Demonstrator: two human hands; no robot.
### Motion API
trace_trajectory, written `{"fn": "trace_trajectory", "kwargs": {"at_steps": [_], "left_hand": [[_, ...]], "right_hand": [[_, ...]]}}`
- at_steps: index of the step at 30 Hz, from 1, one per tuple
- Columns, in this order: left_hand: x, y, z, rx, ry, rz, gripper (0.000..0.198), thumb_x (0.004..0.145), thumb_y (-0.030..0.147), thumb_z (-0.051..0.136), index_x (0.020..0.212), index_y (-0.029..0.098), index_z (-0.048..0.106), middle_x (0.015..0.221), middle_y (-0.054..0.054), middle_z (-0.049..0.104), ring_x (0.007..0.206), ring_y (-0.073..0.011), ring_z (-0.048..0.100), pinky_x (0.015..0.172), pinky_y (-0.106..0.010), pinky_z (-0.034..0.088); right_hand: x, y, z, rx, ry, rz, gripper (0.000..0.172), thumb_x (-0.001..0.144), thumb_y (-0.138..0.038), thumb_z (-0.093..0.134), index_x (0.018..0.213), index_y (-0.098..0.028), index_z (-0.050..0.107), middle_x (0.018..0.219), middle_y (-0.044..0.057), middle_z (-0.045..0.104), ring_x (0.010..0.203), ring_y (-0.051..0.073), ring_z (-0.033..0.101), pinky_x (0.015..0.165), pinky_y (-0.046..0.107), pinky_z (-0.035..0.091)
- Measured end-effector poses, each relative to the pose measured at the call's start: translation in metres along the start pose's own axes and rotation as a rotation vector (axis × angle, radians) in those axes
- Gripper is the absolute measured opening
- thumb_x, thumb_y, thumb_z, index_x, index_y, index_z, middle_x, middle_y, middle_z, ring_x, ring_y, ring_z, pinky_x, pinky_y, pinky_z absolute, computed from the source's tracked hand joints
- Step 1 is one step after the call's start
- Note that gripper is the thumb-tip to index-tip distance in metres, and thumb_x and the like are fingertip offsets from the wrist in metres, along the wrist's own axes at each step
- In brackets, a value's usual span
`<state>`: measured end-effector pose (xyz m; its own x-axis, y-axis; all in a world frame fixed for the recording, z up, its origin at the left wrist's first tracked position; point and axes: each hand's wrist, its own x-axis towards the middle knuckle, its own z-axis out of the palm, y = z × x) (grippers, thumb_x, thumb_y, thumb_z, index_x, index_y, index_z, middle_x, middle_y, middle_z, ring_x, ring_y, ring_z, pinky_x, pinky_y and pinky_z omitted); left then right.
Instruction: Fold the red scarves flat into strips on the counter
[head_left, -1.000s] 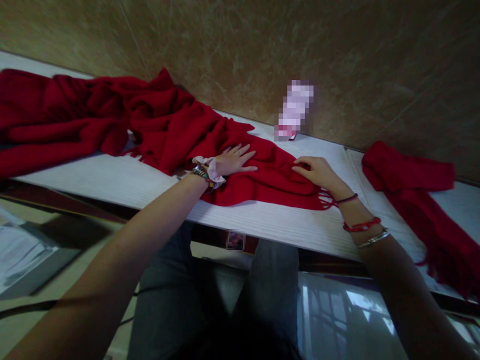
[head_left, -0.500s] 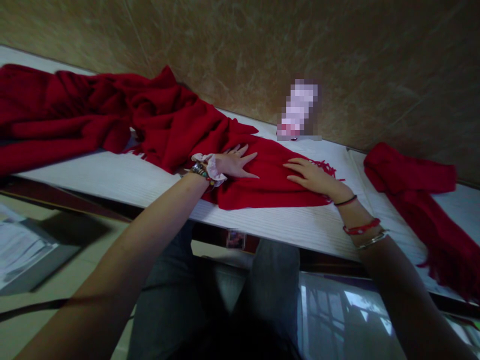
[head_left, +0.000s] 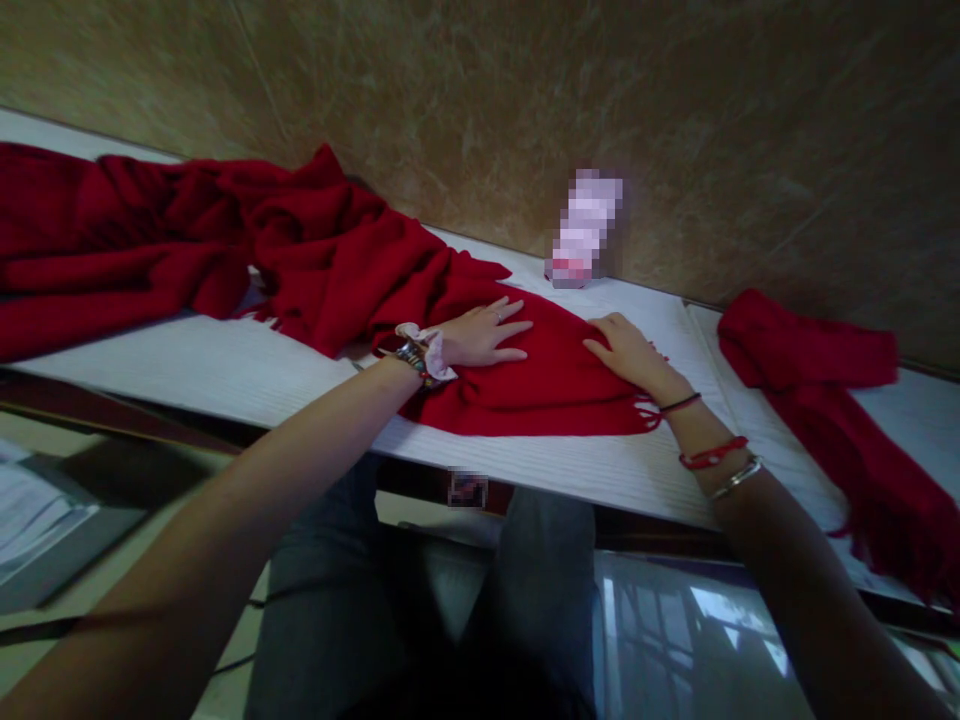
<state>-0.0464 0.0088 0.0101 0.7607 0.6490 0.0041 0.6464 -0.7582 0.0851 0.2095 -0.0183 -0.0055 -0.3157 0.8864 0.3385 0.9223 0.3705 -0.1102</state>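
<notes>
The left hand [head_left: 478, 337], fingers wide, and right hand [head_left: 632, 352], loosely spread, touch the scarf [head_left: 551, 390], likely to hold it flat.

The white desk [head_left: 187, 360] has a fine-grained top. A fringed red scarf [head_left: 547, 390] lies spread near its middle, rumpled red cloth [head_left: 300, 230] covers the left, another scarf [head_left: 832, 420] rests folded at right, and a blurred pinkish object [head_left: 586, 225] sits behind.
</notes>
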Motion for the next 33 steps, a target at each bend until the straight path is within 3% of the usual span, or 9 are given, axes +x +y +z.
{"fn": "trace_trajectory", "kwargs": {"at_steps": [3,9,12,16,19,21,26,29,33], "left_hand": [[0.001,0.003,0.005,0.011,-0.125,-0.042,0.061,0.09,0.052,0.031,0.141,0.02,0.023,0.148,-0.011,0.013,0.136,-0.0272,0.006,0.109,-0.043,0.01],[-0.002,0.005,0.002,0.02,-0.134,-0.045,0.062,0.09,0.053,0.028,0.142,0.02,0.022,0.149,-0.011,0.011,0.137,-0.0266,0.006,0.109,-0.041,0.01],[-0.001,0.007,0.001,0.016,-0.137,-0.05,0.061,0.09,0.053,0.028,0.142,0.02,0.022,0.148,-0.011,0.011,0.136,-0.0271,0.007,0.109,-0.042,0.01],[0.0,0.007,0.001,0.004,-0.148,-0.06,0.062,0.09,0.053,0.028,0.142,0.02,0.022,0.148,-0.011,0.011,0.137,-0.0271,0.006,0.109,-0.042,0.009],[0.0,0.006,0.002,0.004,-0.146,-0.047,0.062,0.09,0.053,0.028,0.142,0.019,0.022,0.149,-0.011,0.01,0.137,-0.0265,0.005,0.109,-0.041,0.009],[0.0,0.006,0.002,0.005,-0.147,-0.045,0.062,0.09,0.053,0.028,0.142,0.019,0.022,0.149,-0.011,0.01,0.137,-0.0263,0.005,0.109,-0.041,0.009],[-0.002,0.007,-0.001,0.008,-0.167,-0.056,0.063,0.09,0.053,0.029,0.142,0.019,0.021,0.149,-0.011,0.01,0.137,-0.0262,0.005,0.109,-0.042,0.009],[-0.003,0.006,-0.003,-0.009,-0.204,-0.058,0.066,0.088,0.054,0.032,0.142,0.018,0.02,0.149,-0.011,0.007,0.137,-0.0266,0.003,0.109,-0.042,0.009],[-0.005,0.002,-0.006,-0.03,-0.208,0.044,0.068,0.084,0.055,0.04,0.14,0.019,0.025,0.148,-0.009,0.014,0.136,-0.0243,0.01,0.109,-0.037,0.011]], "right_hand": [[0.003,0.004,0.002,0.011,-0.029,0.028,0.012,0.075,-0.025,0.053,0.082,-0.017,0.059,0.082,0.012,0.06,0.081,0.027,0.055,0.076,0.043,0.045],[0.004,-0.01,-0.017,0.188,0.234,0.023,0.01,0.065,-0.016,0.054,0.067,-0.023,0.047,0.082,0.008,0.06,0.08,0.023,0.055,0.074,0.038,0.045],[0.002,-0.015,-0.021,0.378,0.129,-0.046,0.011,0.071,-0.026,0.053,0.064,-0.022,0.047,0.092,0.008,0.062,0.088,0.022,0.056,0.08,0.037,0.044],[0.002,-0.015,-0.014,0.424,-0.097,-0.02,0.031,0.086,-0.031,0.035,0.064,-0.021,0.055,0.088,0.006,0.065,0.087,0.02,0.059,0.082,0.036,0.044],[0.003,-0.011,-0.006,0.276,-0.02,0.043,0.015,0.079,-0.024,0.047,0.086,-0.018,0.059,0.09,0.009,0.064,0.084,0.022,0.058,0.078,0.037,0.045],[0.003,-0.006,-0.001,0.179,0.011,0.042,0.023,0.073,-0.019,0.053,0.096,-0.016,0.058,0.094,0.011,0.061,0.088,0.024,0.056,0.081,0.04,0.045],[0.002,0.0,0.004,0.028,-0.039,0.084,0.006,0.072,-0.017,0.055,0.075,-0.017,0.061,0.081,0.01,0.057,0.087,0.026,0.054,0.082,0.04,0.044],[0.004,0.002,-0.002,0.028,0.113,0.144,0.006,0.074,-0.015,0.051,0.073,-0.018,0.056,0.081,0.01,0.055,0.088,0.025,0.052,0.082,0.04,0.043],[0.006,0.011,-0.015,0.028,0.54,0.299,0.015,0.078,-0.013,0.04,0.087,-0.017,0.052,0.091,0.012,0.055,0.092,0.025,0.051,0.086,0.045,0.039]]}}
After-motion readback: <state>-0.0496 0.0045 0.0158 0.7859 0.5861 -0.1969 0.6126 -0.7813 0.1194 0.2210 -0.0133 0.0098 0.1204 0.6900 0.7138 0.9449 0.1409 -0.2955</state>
